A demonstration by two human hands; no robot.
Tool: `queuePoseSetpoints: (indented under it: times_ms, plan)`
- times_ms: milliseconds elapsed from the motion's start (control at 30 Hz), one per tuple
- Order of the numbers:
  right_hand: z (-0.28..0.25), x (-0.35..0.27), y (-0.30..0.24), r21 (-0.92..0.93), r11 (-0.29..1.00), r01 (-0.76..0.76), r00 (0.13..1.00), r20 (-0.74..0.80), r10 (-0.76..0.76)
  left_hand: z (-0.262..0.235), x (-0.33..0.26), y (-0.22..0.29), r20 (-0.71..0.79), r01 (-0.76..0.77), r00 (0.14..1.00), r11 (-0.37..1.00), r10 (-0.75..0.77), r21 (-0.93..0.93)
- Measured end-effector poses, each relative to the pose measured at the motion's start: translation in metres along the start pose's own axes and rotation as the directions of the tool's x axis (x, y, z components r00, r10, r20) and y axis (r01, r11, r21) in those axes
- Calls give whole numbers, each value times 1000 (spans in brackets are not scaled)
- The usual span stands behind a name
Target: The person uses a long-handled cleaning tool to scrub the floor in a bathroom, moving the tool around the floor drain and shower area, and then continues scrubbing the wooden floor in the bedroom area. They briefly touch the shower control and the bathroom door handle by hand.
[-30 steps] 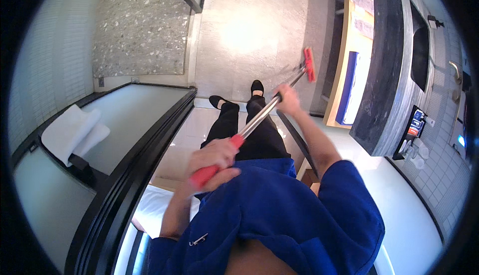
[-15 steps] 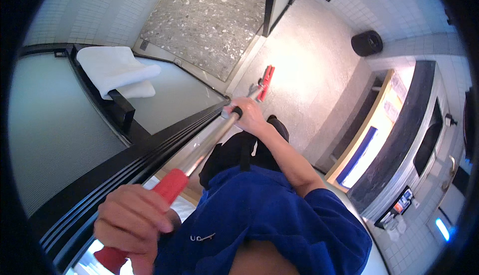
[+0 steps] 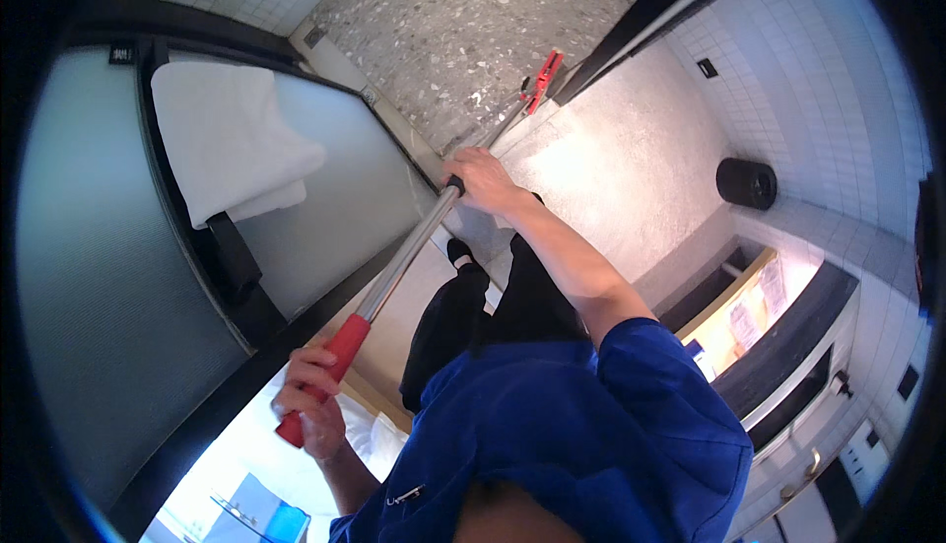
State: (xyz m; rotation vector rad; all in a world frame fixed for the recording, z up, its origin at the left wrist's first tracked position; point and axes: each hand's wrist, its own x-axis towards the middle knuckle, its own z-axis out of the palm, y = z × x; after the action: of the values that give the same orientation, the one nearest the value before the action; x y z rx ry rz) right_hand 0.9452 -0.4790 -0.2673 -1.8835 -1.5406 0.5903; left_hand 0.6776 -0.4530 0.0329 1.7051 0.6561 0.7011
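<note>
A long-handled floor squeegee (image 3: 402, 265) with a metal pole slants from lower left to upper right. Its red grip (image 3: 347, 344) is wrapped by the fingers of my left hand (image 3: 315, 400) near the end. Further along, my right hand (image 3: 480, 180) is closed round the pole by a black collar. The red bar-shaped head (image 3: 545, 82) is at the far end, by the raised threshold between the speckled grey floor (image 3: 443, 26) and the paler floor (image 3: 631, 159). Whether the head touches the floor is hard to tell.
A white towel (image 3: 222, 139) hangs over a black bar on the frosted glass door (image 3: 325, 169) at left. A dark door frame (image 3: 631, 45) stands close beside the head. At right are a black bin (image 3: 746, 183) and a lit open shelf (image 3: 744, 311) beneath a dark counter.
The red head has moved away and slightly right, from the pale floor to the threshold. My left hand has moved up and right with the grip; both hands keep hold.
</note>
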Motion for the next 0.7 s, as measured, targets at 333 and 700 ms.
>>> queuePoseSetpoints:
  times_ms: [333, 700]
  plan:
    - [59, -25, -8, 115, 993, 40, 934, -359, 4, -18, -34, -4, 131, 252, 962, 964, -240, -80]
    - [119, -34, -90, 245, 968, 44, 942, -332, 41, -77, -78, 27, 46, 314, 947, 948, -317, 57]
